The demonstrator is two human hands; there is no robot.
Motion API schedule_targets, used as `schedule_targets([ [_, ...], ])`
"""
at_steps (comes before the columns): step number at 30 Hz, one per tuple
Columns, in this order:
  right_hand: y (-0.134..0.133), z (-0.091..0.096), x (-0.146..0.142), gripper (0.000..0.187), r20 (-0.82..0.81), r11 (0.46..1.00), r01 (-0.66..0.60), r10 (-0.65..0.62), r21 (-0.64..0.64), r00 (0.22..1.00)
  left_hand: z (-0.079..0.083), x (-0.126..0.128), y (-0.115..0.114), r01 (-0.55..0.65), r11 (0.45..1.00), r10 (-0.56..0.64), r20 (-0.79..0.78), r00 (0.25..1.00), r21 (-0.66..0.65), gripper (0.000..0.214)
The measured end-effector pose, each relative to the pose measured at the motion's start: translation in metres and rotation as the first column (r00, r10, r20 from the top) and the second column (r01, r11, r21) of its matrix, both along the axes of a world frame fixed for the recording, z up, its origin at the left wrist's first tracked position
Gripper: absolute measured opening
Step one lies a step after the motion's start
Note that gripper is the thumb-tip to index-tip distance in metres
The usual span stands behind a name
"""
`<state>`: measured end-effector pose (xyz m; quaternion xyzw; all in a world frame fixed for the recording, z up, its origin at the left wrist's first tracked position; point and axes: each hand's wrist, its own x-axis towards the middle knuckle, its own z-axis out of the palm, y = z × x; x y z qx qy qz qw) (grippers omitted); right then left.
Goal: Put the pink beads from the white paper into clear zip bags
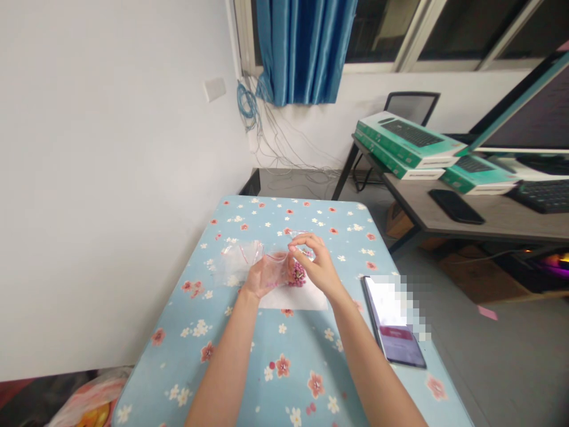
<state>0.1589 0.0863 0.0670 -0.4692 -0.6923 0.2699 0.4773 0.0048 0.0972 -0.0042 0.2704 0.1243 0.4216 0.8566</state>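
Note:
My left hand (260, 277) is closed around the side of a clear plastic zip bag (276, 271) with a reddish strip along its mouth. My right hand (316, 260) has thumb and forefinger pinched together at the bag's right upper edge, its other fingers curled above. Just below the right fingers, a cluster of small pink bead-like pieces (297, 276) shows; whether they are inside the bag or behind it is hard to tell. Beneath lies a white sheet (296, 299). More clear plastic bags (233, 261) lie flat to the left of my left hand.
The table wears a blue flowered cloth (267, 379). A lit phone (393, 323) lies near its right edge. Against the left side stands a white wall (111, 178). At right, a desk (413, 207) carries green keyboard boxes (409, 139), a black phone (456, 206) and a monitor (528, 112).

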Motion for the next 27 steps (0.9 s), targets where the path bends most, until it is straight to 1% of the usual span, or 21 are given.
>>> schedule_targets([
  [6, 0.0, -0.003, -0.004, 0.016, 0.005, 0.999, -0.038, 0.038, 0.004, 0.999, -0.006, 0.001, 0.001, 0.038, 0.999, -0.038, -0.004, 0.999, 0.005, 0.063],
  [10, 0.0, -0.005, -0.005, 0.016, 0.018, 0.999, -0.047, 0.047, -0.005, 0.999, -0.006, 0.002, 0.001, 0.057, 0.997, -0.055, -0.025, 0.998, 0.045, 0.065],
  [15, 0.0, -0.006, -0.004, 0.016, 0.052, 0.996, -0.09, 0.091, -0.011, 0.995, -0.005, 0.001, 0.001, 0.05, 0.998, -0.048, -0.041, 0.998, 0.047, 0.066],
  [17, 0.001, -0.004, -0.002, 0.016, 0.049, 0.996, -0.083, 0.084, -0.007, 0.995, -0.005, 0.001, 0.001, 0.03, 0.999, -0.029, -0.025, 0.999, 0.043, 0.065],
  [20, 0.003, -0.003, 0.007, 0.016, 0.054, 0.999, -0.034, 0.034, -0.001, 0.998, -0.002, -0.001, 0.001, -0.005, 1.0, 0.004, 0.016, 1.0, 0.029, 0.064],
  [23, 0.007, -0.004, 0.025, 0.017, 0.126, 1.0, -0.008, 0.008, 0.004, 0.992, 0.002, -0.004, 0.001, -0.044, 0.999, 0.045, 0.056, 0.997, -0.012, 0.062],
  [25, 0.009, -0.008, 0.037, 0.018, 0.234, 1.0, -0.012, 0.016, -0.02, 0.972, 0.004, -0.006, 0.002, -0.078, 0.996, 0.082, 0.088, 0.993, -0.045, 0.059],
  [27, 0.01, -0.013, 0.048, 0.019, 0.368, 0.998, 0.004, 0.021, -0.067, 0.93, 0.004, -0.007, 0.002, -0.108, 0.992, 0.115, 0.12, 0.986, -0.07, 0.058],
])
